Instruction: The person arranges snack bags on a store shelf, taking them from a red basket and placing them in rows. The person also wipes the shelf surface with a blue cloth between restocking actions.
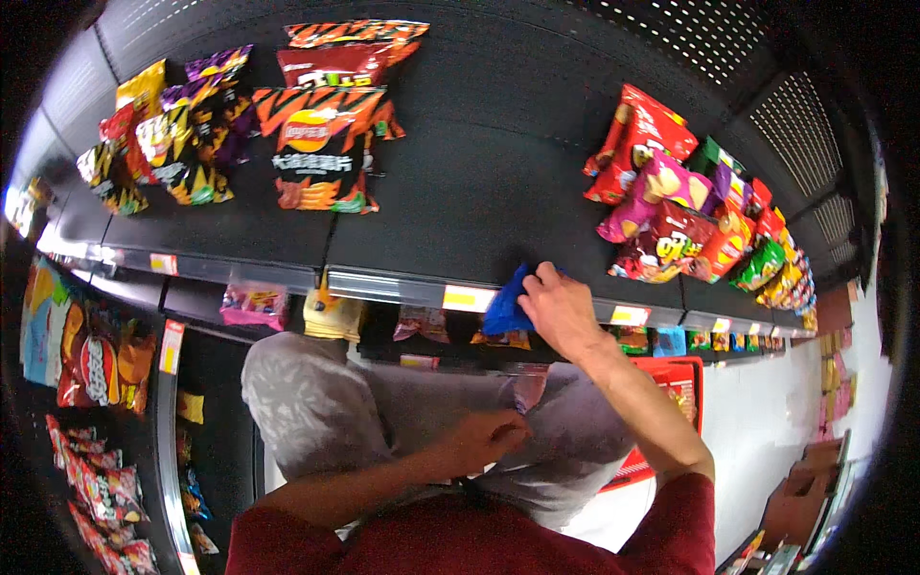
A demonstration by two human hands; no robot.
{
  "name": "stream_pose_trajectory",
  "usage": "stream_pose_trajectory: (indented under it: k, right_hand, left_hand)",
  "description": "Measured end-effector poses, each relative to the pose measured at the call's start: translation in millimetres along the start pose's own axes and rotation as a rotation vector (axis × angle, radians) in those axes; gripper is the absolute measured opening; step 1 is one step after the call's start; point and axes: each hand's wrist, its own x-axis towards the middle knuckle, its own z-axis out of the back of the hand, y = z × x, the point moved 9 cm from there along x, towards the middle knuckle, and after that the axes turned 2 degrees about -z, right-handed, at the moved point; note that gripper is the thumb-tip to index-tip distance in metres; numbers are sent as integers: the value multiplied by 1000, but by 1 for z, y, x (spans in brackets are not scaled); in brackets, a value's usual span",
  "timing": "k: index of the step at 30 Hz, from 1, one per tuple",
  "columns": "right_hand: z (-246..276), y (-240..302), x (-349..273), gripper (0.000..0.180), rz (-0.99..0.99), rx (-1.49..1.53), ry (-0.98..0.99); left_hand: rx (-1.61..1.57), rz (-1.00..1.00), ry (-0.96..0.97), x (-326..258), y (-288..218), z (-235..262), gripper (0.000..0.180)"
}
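Note:
My right hand (561, 311) presses a blue cloth (506, 305) against the front edge of a black shop shelf (460, 201). My left hand (489, 436) rests low against my grey trousers near my waist, fingers curled, with nothing visible in it. On the shelf above lie orange-and-black crisp bags (321, 144) at the middle left and a heap of red, pink and green snack bags (671, 206) to the right. The stretch of shelf between these two groups is bare.
More snack bags (168, 134) in yellow and purple lie at the shelf's far left. Yellow price labels (468, 298) run along the shelf edge. A lower rack on the left holds red packets (96, 364). A red basket (676, 383) stands on the white floor.

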Motion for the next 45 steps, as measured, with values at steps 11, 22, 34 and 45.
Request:
stream_pose_trajectory:
  k: [11,22,34,45]
  right_hand:
    - [-6,161,98,26,156,151,-144]
    - [2,205,127,19,142,569,-363]
    - [8,8,44,24,-526,2129,-570]
    - [-2,75,80,27,242,760,-61]
  left_hand:
    - [-22,-218,-31,-17,14,-4,25]
    - [-27,-287,-124,-19,39,2,29]
    - [49,-67,21,-21,54,-8,26]
    - [10,-9,71,-16,54,-8,30]
